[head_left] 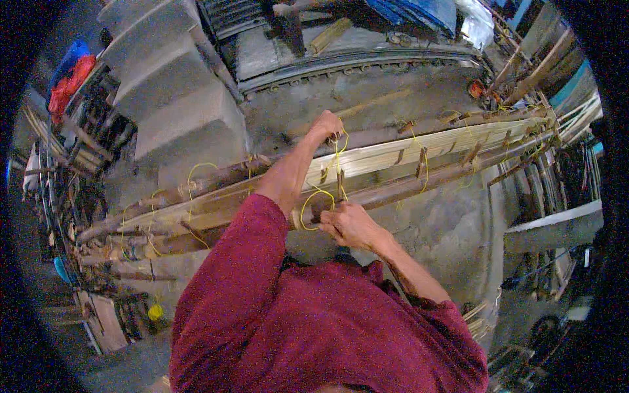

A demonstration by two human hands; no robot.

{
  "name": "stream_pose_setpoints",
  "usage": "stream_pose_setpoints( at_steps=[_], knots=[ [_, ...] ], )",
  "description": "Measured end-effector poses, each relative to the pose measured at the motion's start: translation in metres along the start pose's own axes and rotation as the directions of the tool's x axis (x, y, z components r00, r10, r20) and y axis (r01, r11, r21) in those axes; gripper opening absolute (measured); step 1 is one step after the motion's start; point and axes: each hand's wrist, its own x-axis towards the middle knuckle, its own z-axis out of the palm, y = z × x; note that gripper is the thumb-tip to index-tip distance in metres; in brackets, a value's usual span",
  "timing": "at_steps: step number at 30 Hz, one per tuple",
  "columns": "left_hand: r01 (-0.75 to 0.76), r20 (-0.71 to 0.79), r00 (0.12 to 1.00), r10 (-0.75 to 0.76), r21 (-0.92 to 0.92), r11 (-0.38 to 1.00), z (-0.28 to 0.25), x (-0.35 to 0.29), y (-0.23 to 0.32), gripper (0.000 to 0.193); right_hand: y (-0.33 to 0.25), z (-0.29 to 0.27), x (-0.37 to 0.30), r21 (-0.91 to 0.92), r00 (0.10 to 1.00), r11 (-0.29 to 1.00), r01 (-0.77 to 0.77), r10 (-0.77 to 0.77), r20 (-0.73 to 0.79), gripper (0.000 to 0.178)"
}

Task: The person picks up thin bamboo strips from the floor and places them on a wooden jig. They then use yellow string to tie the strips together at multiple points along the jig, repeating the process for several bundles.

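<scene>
Fingers (335, 126) on cord (337, 156), floor (452, 226) beside pole (393, 194) edge

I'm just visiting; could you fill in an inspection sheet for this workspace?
Surface: grey concrete floor beneath long wooden poles.
Job's things: pale, flat strips run between the poles; yellow cord is looped at several places.
Clutter: red bundle at left, blue sheeting beyond.
Hands: left hand closed on yellow cord; right hand curled by the nearer pole, grip unclear.
Cables: nothing seen.
Surroundings: concrete steps at upper left.
</scene>
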Motion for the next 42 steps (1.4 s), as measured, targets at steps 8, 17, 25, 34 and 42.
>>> stream_pose_setpoints(
  at_steps=[8, 17, 25, 34, 42],
  knots=[
    [-0.287, -0.852, 0.167, -0.496, -0.524, 0.802, -0.202, -0.163, -0.062, 0.028, -0.077, 0.069, 0.047, 0.16, 0.833, 0.945, -0.285, 0.327, -0.446, 0.03],
    [0.088, -0.292, 0.951, -0.104, -0.067, 0.994, 0.02, -0.28, -0.053, 0.022, -0.119, 0.028, 0.117, 0.8, 0.836, 0.411, -0.438, 0.512, 0.195, 0.026],
    [0.297, -0.291, 0.914, -0.284, -0.001, 0.955, -0.013, -0.274, -0.031, 0.023, -0.023, 0.003, 0.259, -0.246, 0.864, 0.921, -0.303, 0.374, 0.337, 0.028],
    [-0.095, -0.533, 0.846, -0.011, -0.171, 0.981, -0.027, -0.227, -0.035, 0.027, -0.081, 0.036, 0.111, 0.267, 0.977, 0.94, 0.212, -0.199, -0.077, 0.013],
    [0.38, -0.352, 0.833, -0.427, -0.198, 0.904, -0.015, -0.077, -0.08, 0.032, -0.073, 0.085, 0.087, -0.176, 0.988, 0.984, 0.028, -0.001, 0.152, 0.013]
  ],
)
